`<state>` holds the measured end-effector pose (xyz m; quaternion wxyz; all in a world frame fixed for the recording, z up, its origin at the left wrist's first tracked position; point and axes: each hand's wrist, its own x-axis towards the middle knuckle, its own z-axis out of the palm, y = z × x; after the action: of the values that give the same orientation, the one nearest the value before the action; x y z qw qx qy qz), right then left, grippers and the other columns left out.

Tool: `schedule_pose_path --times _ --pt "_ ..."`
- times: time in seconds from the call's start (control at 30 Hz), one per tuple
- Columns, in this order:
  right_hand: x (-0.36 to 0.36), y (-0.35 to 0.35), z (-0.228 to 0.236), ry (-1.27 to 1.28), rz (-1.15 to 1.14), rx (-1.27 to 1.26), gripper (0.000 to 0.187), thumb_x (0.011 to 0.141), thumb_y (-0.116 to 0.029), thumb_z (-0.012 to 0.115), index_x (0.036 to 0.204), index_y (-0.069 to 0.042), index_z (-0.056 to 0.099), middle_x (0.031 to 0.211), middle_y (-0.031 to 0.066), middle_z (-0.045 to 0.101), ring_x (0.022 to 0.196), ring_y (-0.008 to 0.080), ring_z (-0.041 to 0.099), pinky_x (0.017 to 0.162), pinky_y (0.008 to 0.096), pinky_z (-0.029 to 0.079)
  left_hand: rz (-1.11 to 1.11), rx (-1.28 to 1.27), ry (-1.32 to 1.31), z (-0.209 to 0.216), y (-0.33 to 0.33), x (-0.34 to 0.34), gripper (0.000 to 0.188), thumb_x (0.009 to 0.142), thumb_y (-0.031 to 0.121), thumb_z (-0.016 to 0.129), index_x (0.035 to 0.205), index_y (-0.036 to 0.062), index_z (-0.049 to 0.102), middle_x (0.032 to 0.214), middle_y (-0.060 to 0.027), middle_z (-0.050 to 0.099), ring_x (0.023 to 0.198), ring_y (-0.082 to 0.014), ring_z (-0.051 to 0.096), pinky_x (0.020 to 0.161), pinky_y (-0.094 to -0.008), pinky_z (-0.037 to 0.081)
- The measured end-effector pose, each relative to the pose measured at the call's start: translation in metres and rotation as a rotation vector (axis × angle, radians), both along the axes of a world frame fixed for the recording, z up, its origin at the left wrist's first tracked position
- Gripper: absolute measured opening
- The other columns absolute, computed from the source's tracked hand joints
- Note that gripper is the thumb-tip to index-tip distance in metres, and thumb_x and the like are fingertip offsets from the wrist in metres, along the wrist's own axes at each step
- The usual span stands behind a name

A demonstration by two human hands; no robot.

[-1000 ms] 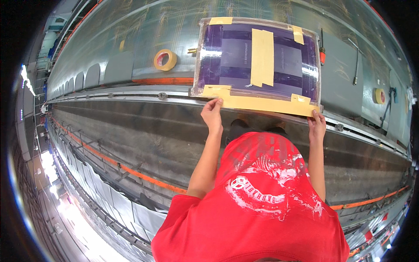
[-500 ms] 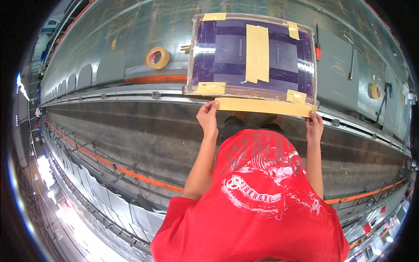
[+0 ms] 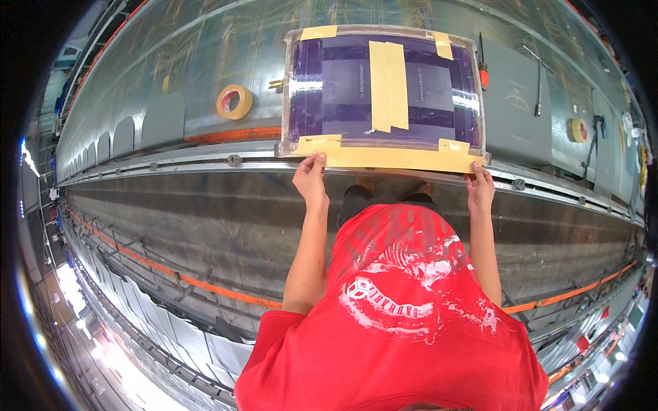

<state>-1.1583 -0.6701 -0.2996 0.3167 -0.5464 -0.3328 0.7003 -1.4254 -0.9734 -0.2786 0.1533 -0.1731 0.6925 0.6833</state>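
A long strip of yellow masking tape (image 3: pixel 401 159) is stretched level between my two hands. My left hand (image 3: pixel 311 179) pinches its left end, and my right hand (image 3: pixel 480 186) pinches the right end. The strip lies along the near edge of a framed screen (image 3: pixel 356 89) with a purple surface, overlapping that edge in view; whether it touches the frame I cannot tell. Short pieces of yellow tape sit on the screen's corners, and broad overlapping strips (image 3: pixel 388 85) run down its middle.
Left of the screen stands a roll of yellow tape (image 3: pixel 234 102). To its right lie a red-handled screwdriver (image 3: pixel 484 77), a long metal wrench-like tool (image 3: pixel 538 82) and another tape roll (image 3: pixel 578 130). A metal rail (image 3: pixel 233 161) edges the table along the near side.
Both hands have brought the stretched strip up to the screen's near edge; before, it hung just below it. The whole scene has shifted slightly left in view.
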Motion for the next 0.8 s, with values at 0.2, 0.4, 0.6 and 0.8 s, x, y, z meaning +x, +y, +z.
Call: schedule_pose_path --times 0.2,0.4,0.6,0.8 --pt "-0.007 0.003 -0.002 -0.034 -0.047 0.018 0.025 0.086 -0.011 0.078 0.103 -0.007 0.06 0.101 0.0045 0.065 0.097 0.0165 0.061 0.083 0.0334 0.052 -0.032 -0.028 0.149 -0.013 0.007 -0.005 0.022 0.083 0.014 0.08 0.098 0.0007 0.072 0.088 -0.0017 0.07 0.077 -0.0085 0.06 0.067 -0.0233 0.045" --pt "-0.011 0.005 -0.003 -0.044 -0.089 0.036 0.023 0.084 -0.01 0.079 0.098 -0.007 0.061 0.098 0.0035 0.065 0.091 0.0148 0.06 0.077 0.0324 0.05 -0.039 -0.05 0.186 -0.017 0.013 -0.003 0.021 0.085 0.011 0.078 0.1 -0.0019 0.072 0.092 -0.0051 0.071 0.084 -0.0114 0.064 0.073 -0.0236 0.048" --pt "-0.012 0.002 0.002 -0.017 -0.101 0.024 0.025 0.082 -0.009 0.081 0.094 -0.008 0.059 0.095 0.0032 0.064 0.09 0.0151 0.061 0.078 0.0313 0.05 -0.041 -0.063 0.169 -0.018 0.014 -0.004 0.021 0.085 0.012 0.078 0.1 -0.0021 0.072 0.089 -0.0036 0.07 0.076 -0.0098 0.059 0.067 -0.0233 0.044" --pt "-0.013 0.003 -0.006 -0.035 -0.103 0.055 0.026 0.081 -0.011 0.082 0.096 -0.007 0.06 0.094 0.0026 0.064 0.088 0.0146 0.061 0.077 0.0307 0.049 -0.019 -0.046 0.171 -0.008 0.019 -0.001 0.02 0.086 0.009 0.078 0.098 -0.0046 0.071 0.088 -0.0065 0.07 0.078 -0.0118 0.062 0.074 -0.0249 0.049"
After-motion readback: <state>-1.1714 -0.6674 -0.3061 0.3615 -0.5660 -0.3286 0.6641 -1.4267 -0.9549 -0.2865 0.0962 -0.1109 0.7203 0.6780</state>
